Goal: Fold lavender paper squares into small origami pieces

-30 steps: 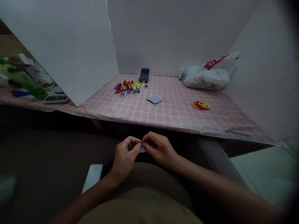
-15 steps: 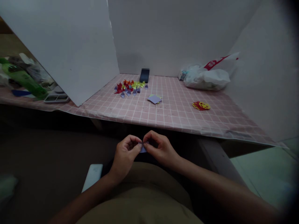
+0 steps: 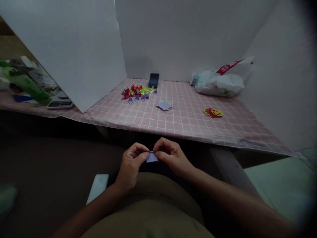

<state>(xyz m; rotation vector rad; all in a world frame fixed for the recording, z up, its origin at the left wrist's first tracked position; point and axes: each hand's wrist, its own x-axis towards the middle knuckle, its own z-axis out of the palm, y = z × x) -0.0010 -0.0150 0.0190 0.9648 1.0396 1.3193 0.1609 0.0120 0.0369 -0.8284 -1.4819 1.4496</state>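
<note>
Below the table's front edge, over my lap, my left hand [image 3: 131,163] and my right hand [image 3: 169,156] both pinch a small lilac piece of paper [image 3: 152,157] between thumbs and fingertips. The fingers of both hands are curled closed on it. On the pink checked tablecloth [image 3: 188,122] farther off lie a cluster of several small folded paper shapes [image 3: 136,92] in red, orange, yellow and purple, and a small stack of paper squares [image 3: 163,105] with a lilac sheet on top.
White boards stand as walls at the left [image 3: 74,49], back and right of the table. A dark small object [image 3: 154,80] stands at the back. A white plastic bag [image 3: 220,82] lies back right, a red-and-yellow paper piece [image 3: 213,112] nearer. Clutter and a green bottle [image 3: 24,84] sit far left.
My hands have risen slightly and the lilac paper shows more between the fingertips, flatter and wider than before. Nothing on the table has moved.
</note>
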